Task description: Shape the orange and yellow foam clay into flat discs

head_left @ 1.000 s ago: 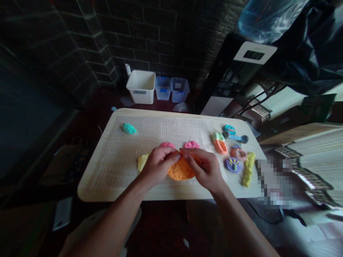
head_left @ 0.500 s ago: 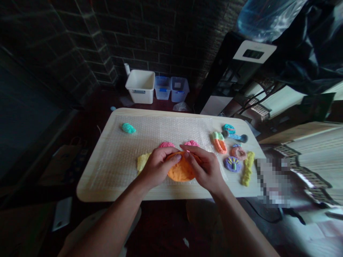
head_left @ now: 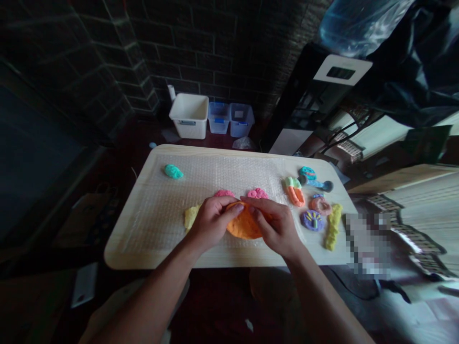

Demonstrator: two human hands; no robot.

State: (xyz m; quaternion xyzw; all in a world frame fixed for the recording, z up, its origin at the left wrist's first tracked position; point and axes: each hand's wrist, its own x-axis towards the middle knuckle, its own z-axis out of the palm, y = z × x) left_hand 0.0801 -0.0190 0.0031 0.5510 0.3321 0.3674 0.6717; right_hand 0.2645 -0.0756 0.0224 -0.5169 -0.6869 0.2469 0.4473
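Between my hands is a flattened orange piece of modelling clay (head_left: 244, 225), pinched along its far edge. My left hand (head_left: 216, 216) grips its left side, thumb on top and fingers behind. On the right, my right hand (head_left: 274, 220) holds it the same way, and the fingertips of both hands nearly meet. Two pink clay lumps (head_left: 257, 193) lie just beyond my fingers, the left one partly covered. A pale yellow clay piece (head_left: 191, 216) sits beside my left hand, partly hidden by it. The undersides of my fingers are out of sight.
Bubble wrap (head_left: 215, 172) covers much of the wooden table (head_left: 150, 260). A turquoise clay lump (head_left: 173, 171) lies at the far left. Several shaped clay pieces, among them a purple disc (head_left: 312, 220) and a yellow strip (head_left: 333, 227), lie at the right. Bins (head_left: 189, 117) stand beyond the table.
The orange clay's near edge is a little farther up and its shape has shifted slightly. My right thumb has moved a bit on it. Both hands keep their hold.
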